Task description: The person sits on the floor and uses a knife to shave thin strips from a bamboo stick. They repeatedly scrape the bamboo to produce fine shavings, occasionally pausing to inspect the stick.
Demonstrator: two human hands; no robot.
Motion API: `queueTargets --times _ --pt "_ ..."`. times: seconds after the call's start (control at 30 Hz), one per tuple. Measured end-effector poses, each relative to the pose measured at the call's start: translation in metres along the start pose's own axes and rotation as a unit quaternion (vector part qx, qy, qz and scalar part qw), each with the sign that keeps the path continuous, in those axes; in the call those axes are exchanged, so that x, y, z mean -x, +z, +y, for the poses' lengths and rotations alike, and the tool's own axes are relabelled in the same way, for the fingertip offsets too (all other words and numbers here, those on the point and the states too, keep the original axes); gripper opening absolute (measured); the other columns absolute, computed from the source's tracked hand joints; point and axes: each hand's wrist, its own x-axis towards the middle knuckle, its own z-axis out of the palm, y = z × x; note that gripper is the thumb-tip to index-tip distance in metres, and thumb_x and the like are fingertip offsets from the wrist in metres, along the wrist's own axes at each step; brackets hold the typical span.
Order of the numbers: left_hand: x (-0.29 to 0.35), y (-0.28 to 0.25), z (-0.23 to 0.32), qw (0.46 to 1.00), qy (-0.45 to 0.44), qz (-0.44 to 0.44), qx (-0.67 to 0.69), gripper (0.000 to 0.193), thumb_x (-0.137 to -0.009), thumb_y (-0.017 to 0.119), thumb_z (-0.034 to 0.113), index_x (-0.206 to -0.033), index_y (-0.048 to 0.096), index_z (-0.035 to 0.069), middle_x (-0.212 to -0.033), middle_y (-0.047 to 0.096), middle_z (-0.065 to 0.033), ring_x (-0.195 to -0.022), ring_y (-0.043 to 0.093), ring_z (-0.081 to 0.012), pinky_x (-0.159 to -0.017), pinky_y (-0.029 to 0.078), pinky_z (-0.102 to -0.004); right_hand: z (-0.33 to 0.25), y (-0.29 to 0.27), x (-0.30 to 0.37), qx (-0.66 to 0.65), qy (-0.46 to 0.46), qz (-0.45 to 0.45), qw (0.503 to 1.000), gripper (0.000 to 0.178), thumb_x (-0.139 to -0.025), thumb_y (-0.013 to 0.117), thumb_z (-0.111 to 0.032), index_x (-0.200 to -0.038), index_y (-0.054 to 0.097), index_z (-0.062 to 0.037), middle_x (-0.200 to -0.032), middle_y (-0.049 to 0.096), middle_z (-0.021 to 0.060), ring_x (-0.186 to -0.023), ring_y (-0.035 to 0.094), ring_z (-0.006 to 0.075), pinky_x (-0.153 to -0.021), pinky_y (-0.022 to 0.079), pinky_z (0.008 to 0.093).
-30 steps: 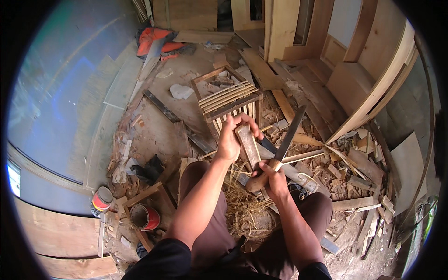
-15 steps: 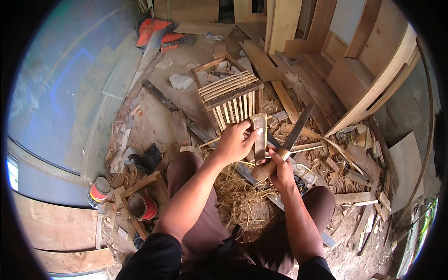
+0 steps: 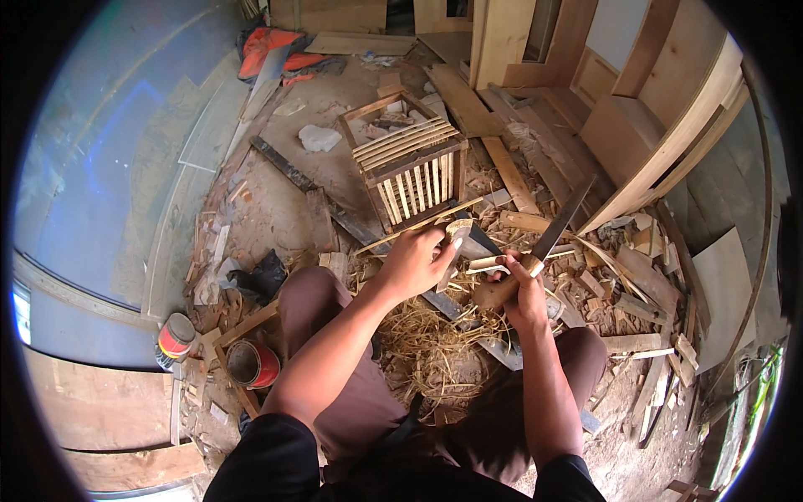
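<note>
My left hand (image 3: 421, 263) is closed round a short, wide piece of split bamboo (image 3: 457, 233), its curved pale end facing up. In my right hand (image 3: 525, 290) is a large knife; its wooden handle (image 3: 497, 294) points down and left, and its long dark blade (image 3: 565, 217) slants up and away to the right. Blade and bamboo are apart. Beyond my hands stands a small slatted wooden crate (image 3: 410, 167). A thin strip (image 3: 381, 244) runs behind my left fingers; whether I hold it cannot be told. Pale shavings (image 3: 435, 351) lie heaped between my knees.
To my left are a red can (image 3: 266, 366) beside a wooden frame, another can (image 3: 177, 330) and a black plastic bag (image 3: 266, 274). Offcuts (image 3: 627, 280) litter the ground at right, below a large wooden cabinet frame (image 3: 677, 159). A dark batten (image 3: 288, 171) lies left of the crate.
The bamboo piece has tipped from upright, showing its curved end. My right hand has moved a little right with the knife, widening the gap between the hands.
</note>
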Motion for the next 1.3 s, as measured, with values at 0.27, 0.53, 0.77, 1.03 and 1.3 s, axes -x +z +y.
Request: queueTargets --times 0.27,0.53,0.77,1.03,1.3 --pt "0.006 0.0 -0.002 1.0 -0.01 0.005 -0.008 0.026 -0.095 0.071 0.017 -0.091 0.068 -0.008 -0.08 0.071 -0.0227 -0.08 0.077 -0.033 -0.061 0.06 -0.038 0.004 0.004 0.01 0.127 -0.043 -0.004 0.991 0.019 -0.095 0.067 -0.004 -0.112 0.062 0.0014 -0.09 0.067 0.0095 -0.07 0.065 0.0175 -0.061 0.055 0.0331" --pt "-0.003 0.002 0.005 0.989 0.056 0.074 0.112 0.021 -0.102 0.06 0.017 -0.113 0.063 -0.001 -0.109 0.073 -0.0186 -0.103 0.071 -0.0296 -0.089 0.055 -0.0391 0.006 0.012 0.021 0.19 -0.048 -0.016 0.98 0.019 -0.094 0.068 -0.005 -0.11 0.065 0.0037 -0.085 0.066 0.0084 -0.067 0.065 0.0173 -0.058 0.054 0.0336" --pt "-0.013 0.035 -0.015 0.973 0.001 0.035 0.229 0.042 -0.112 0.042 0.021 -0.149 0.039 0.003 -0.118 0.063 -0.0115 -0.109 0.062 -0.0199 -0.102 0.047 -0.0363 0.007 0.011 0.017 0.141 -0.033 0.003 0.989 0.019 -0.094 0.066 -0.005 -0.11 0.063 0.0046 -0.091 0.066 0.0101 -0.067 0.065 0.0188 -0.059 0.054 0.0339" --pt "-0.014 0.039 -0.013 0.969 0.022 0.072 0.237 0.047 -0.107 0.054 0.025 -0.146 0.043 0.001 -0.13 0.055 -0.0172 -0.119 0.058 -0.0228 -0.103 0.047 -0.038 0.0 0.011 0.017 0.124 -0.021 0.01 0.992 0.018 -0.094 0.066 -0.006 -0.109 0.063 0.0029 -0.094 0.067 0.0108 -0.066 0.064 0.0188 -0.059 0.054 0.034" --pt "-0.017 0.024 -0.014 0.975 -0.121 0.066 0.174 0.035 -0.089 0.082 0.025 -0.108 0.068 0.0 -0.093 0.076 -0.0086 -0.087 0.071 -0.0139 -0.077 0.058 -0.0342 0.006 0.001 0.012 0.133 -0.016 0.012 0.991 0.018 -0.093 0.068 -0.006 -0.107 0.063 0.0029 -0.093 0.066 0.0108 -0.067 0.064 0.0187 -0.058 0.054 0.0341"
